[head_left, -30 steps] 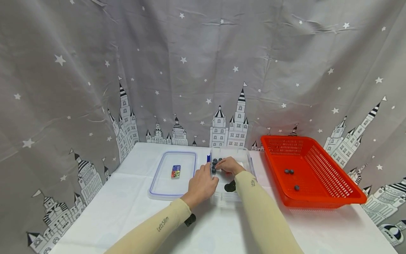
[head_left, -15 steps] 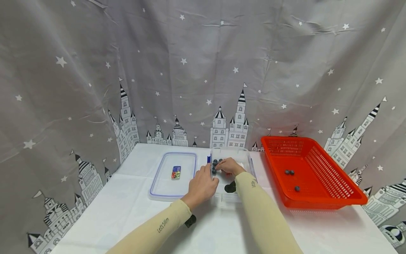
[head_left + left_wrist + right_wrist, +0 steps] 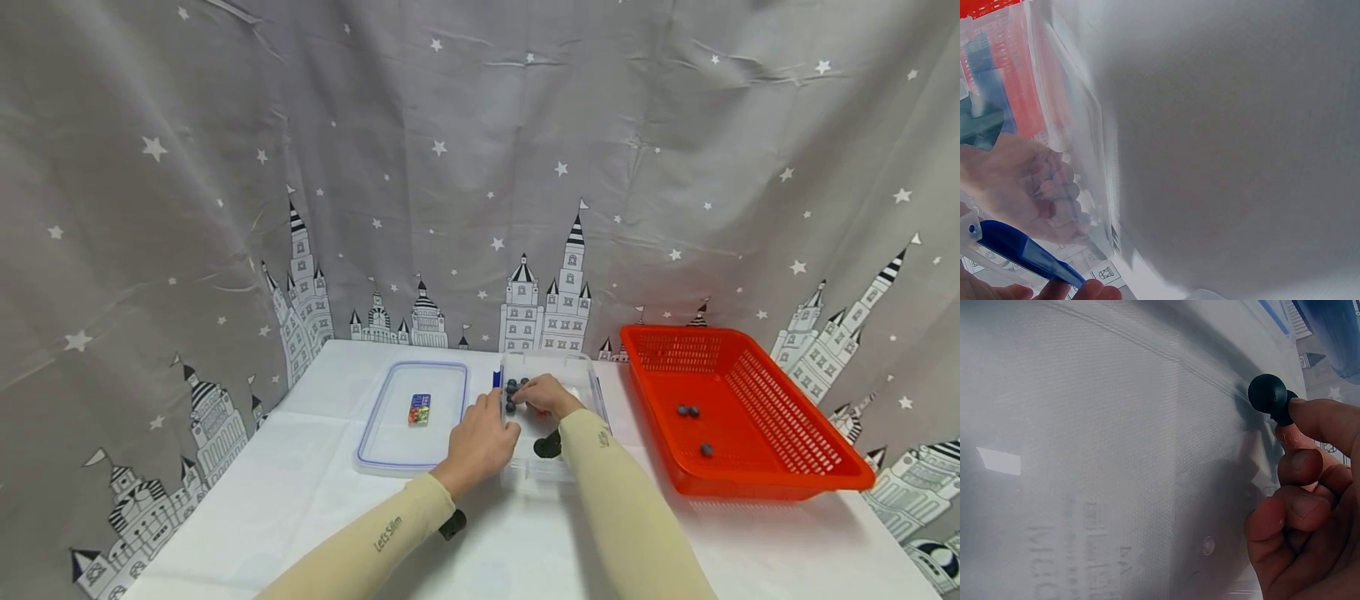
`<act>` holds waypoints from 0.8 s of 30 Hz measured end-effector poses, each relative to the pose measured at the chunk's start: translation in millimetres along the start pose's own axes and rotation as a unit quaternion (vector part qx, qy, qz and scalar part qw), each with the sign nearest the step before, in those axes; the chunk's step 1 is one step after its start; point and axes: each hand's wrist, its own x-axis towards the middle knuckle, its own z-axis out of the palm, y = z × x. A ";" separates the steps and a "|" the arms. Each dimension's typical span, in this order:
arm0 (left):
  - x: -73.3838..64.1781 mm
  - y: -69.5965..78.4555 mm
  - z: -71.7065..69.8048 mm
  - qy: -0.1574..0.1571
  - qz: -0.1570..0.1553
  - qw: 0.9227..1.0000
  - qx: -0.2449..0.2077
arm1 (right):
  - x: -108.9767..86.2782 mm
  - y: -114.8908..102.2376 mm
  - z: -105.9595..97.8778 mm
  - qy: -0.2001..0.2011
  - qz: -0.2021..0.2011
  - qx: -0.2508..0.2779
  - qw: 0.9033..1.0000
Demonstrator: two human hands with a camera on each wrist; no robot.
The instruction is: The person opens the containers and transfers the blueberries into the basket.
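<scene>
A clear box is standing just below the middle of the frame, holding several dark balls clustered along its left wall. At right, a red basket is holding three more dark balls, two sitting side by side and one lying nearer the front. Left of the box, a clear lid with a blue edge is lying flat, a small colourful packet resting on it. The right hand is reaching into the box, its fingertips pinching a dark ball beside the cluster. The left hand is staying outside, at the box's left wall, its fingertips touching a blue latch; whether they are gripping it, one cannot tell.
</scene>
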 end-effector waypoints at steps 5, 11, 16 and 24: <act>0.0 -1.4 0.5 -0.003 -0.002 1.000 0.001 | -2.8 -1.4 0.2 0.001 -0.008 0.009 1.000; 0.5 -1.4 0.7 -0.004 0.000 1.000 -0.003 | -7.3 -4.0 -3.9 0.002 -0.017 0.024 1.000; 0.2 0.1 0.5 -0.005 0.000 1.000 -0.002 | -9.2 -3.7 -10.3 -0.006 -0.019 0.049 0.999; -0.2 -0.5 -0.6 -0.012 -0.008 1.000 0.001 | -12.0 -8.0 -22.1 0.002 -0.032 0.062 0.998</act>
